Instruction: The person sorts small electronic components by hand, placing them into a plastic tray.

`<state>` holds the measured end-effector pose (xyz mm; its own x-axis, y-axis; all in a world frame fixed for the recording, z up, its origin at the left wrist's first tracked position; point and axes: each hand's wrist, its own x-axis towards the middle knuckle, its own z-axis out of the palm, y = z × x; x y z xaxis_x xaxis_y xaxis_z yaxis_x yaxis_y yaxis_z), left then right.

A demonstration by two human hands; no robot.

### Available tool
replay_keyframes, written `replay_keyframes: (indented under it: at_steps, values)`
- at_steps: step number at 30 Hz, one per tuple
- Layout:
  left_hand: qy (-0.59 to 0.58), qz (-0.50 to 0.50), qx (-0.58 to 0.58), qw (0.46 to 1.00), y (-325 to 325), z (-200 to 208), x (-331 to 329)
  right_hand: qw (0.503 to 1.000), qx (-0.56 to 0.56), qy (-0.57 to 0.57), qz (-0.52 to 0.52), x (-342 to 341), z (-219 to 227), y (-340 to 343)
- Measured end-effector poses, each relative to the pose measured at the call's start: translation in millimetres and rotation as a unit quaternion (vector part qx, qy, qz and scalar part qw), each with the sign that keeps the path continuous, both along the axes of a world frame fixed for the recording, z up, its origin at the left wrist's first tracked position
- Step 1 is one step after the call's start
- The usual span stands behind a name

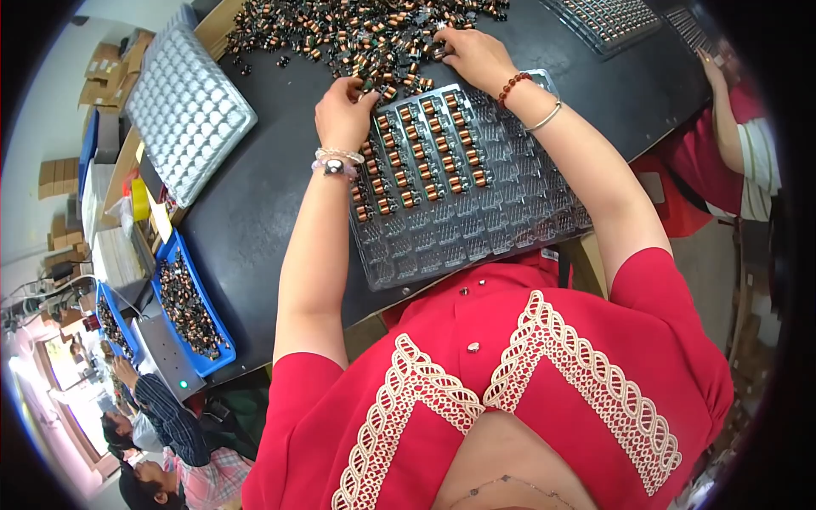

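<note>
Head view: the left hand (pixel 343 110) is curled at the heap of small copper coils (pixel 365 34), apparently pinching one; the right hand (pixel 476 55) is spread over the heap, grip unclear; the clear compartment tray (pixel 476 225) is partly filled on the black table (pixel 255 204).
</note>
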<state>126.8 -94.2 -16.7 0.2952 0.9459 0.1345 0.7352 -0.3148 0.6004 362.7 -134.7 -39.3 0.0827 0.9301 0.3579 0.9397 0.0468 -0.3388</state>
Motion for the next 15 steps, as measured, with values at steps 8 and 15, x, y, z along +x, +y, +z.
replay_keyframes:
  at_steps: [8, 15]
  values:
    - [-0.383, 0.045, -0.165, 0.908, -5, 2, -24, 0.999, 0.035, 0.017, -0.013, -6, -14, 4]
    - [-0.418, 0.037, -0.327, 0.847, -46, 24, -75, 0.996, 0.017, 0.086, -0.029, -21, 5, 8]
